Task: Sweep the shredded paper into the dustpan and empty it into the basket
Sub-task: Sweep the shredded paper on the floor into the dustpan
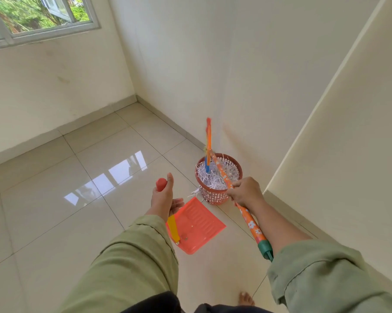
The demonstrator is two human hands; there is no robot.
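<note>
near the floor's far corner, against the right-hand wall, i see the basket [215, 195] standing upright and already heaped with shredded paper [213, 180]. a few strands hang over its near-left rim toward the floor [55, 199].

hand states:
- my left hand [162, 197] is curled round the red handle [161, 184] of the dustpan [196, 224]. the pan hangs just above or on the floor, just beside the basket's near side; contact cannot be confirmed. its tray appears nearly empty.
- my right hand [245, 192] grips the orange flowered broom handle [250, 222] mid-shaft. the far end of the broom reaches into the basket, and a blue and orange part [208, 150] stands up out of the paper; what that part is i cannot tell, as it is blurred.

status, as judged: the sweeping and emptying steps look largely complete, with loose strands at the rim outstanding.

hazards from here:
1. basket tip-over. cause: the basket is light and open-weave, and the broom end sits inside it. any sideways pull on the shaft could lever it over and spill the load.
2. paper drag-out. cause: shreds are light and tangle easily. withdrawing the broom quickly could lift strands out onto the floor.
3. overflow. cause: the basket is full to the rim. pressing down unevenly could push paper over the edge.
4. pan strike. cause: the dustpan hangs close to the basket wall. a swing of my left hand could knock it.
</note>
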